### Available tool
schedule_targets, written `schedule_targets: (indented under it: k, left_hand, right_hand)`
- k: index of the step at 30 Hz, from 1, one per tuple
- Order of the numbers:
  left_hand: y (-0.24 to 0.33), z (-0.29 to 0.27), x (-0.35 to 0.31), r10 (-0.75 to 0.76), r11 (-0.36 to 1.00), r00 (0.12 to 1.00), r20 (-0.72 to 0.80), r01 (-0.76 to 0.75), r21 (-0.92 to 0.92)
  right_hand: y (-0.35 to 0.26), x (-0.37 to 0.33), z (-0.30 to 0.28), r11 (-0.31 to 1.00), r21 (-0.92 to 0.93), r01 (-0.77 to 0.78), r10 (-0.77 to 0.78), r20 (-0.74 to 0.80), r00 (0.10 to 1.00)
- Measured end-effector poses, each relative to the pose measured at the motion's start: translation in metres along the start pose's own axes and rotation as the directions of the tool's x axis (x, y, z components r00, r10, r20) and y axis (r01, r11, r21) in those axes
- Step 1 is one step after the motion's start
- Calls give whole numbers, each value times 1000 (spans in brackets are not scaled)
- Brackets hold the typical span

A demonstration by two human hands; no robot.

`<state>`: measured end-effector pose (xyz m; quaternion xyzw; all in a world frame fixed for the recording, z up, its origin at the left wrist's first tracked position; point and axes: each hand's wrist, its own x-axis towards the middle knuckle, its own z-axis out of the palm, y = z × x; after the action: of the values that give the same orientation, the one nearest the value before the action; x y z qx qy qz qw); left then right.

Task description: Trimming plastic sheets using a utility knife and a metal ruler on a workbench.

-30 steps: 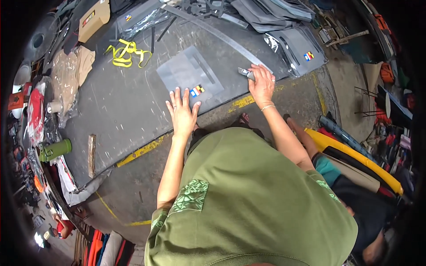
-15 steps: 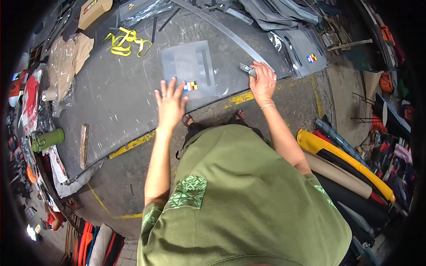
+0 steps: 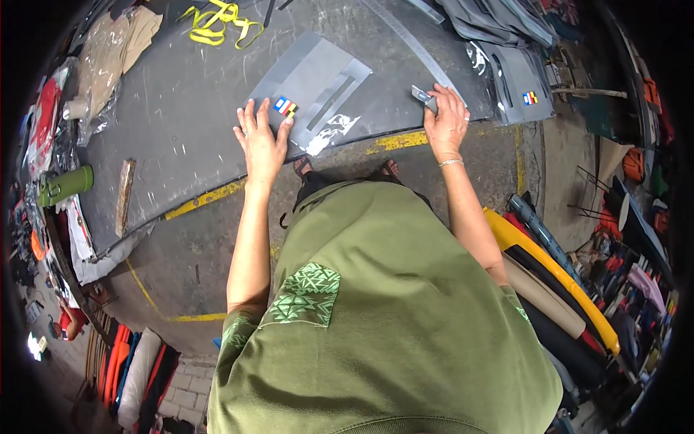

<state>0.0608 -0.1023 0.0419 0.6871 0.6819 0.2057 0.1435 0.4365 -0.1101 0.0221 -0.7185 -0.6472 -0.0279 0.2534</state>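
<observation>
A translucent grey plastic sheet point(image 3: 300, 69) with a dark slot and a small multicoloured label point(image 3: 286, 107) lies tilted on the dark work table point(image 3: 188, 108). My left hand point(image 3: 262, 145) is open at the sheet's near left corner. Its fingers are spread and the thumb reaches beside the label. In my right hand point(image 3: 448, 130) is a grey utility knife point(image 3: 425, 97), pointing up and left, held over the table near its front edge. A long metal ruler point(image 3: 412, 43) runs up and left from beside that hand.
Yellow strap point(image 3: 210, 25) lies tangled at the far left. A similar grey sheet point(image 3: 515, 87) and stacked dark material point(image 3: 499, 22) sit at the right. A green bottle point(image 3: 66, 186) and a worn stick point(image 3: 125, 197) are at the left end. Rolls of material point(image 3: 557, 271) stand right of me.
The plastic sheet has turned clockwise under my left hand, its label moving up and left. My right hand still holds the knife near the ruler. The whole view has shifted slightly.
</observation>
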Motion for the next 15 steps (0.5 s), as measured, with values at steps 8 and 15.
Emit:
schedule_targets:
  k: [8,15]
  left_hand:
    - [-11,3,-13,54,997,998,30,-56,50]
    - [-11,0,-13,61,994,993,97,-69,83]
  right_hand:
    - [0,2,4,1000,-11,25,-25,-15,1000]
    - [-3,10,-7,1000,-27,7,-6,38,999]
